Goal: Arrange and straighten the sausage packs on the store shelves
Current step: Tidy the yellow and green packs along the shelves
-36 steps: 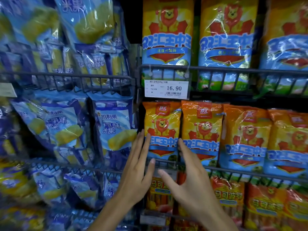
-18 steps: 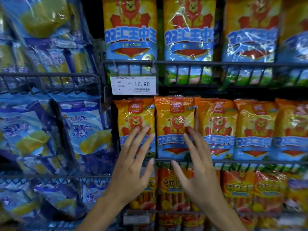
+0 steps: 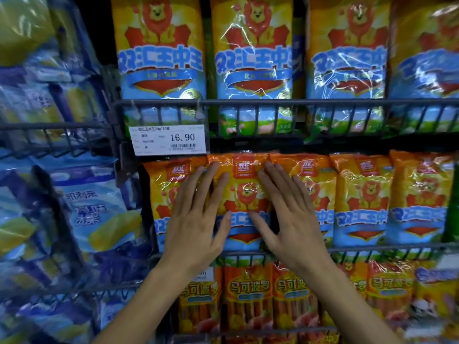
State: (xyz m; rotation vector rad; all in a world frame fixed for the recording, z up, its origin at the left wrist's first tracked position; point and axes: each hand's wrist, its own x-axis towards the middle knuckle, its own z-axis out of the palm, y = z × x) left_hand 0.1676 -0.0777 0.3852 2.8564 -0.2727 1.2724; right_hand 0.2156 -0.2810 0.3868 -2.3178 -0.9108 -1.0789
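Change: both hands now flat on the middle-shelf packs, higher than half a second ago.
Left hand [image 3: 198, 219]: fingers straight and spread, pressing the seam at 9 o'clock of the sausage pack [image 3: 244, 192].
Right hand [image 3: 288, 217]: fingers straight, pressing at 3 o'clock.
Pack: upright, glossy crinkled orange plastic, behind dark wire rail [image 3: 387, 250].
Price tag [image 3: 170, 140]: flat white card at 11 o'clock.
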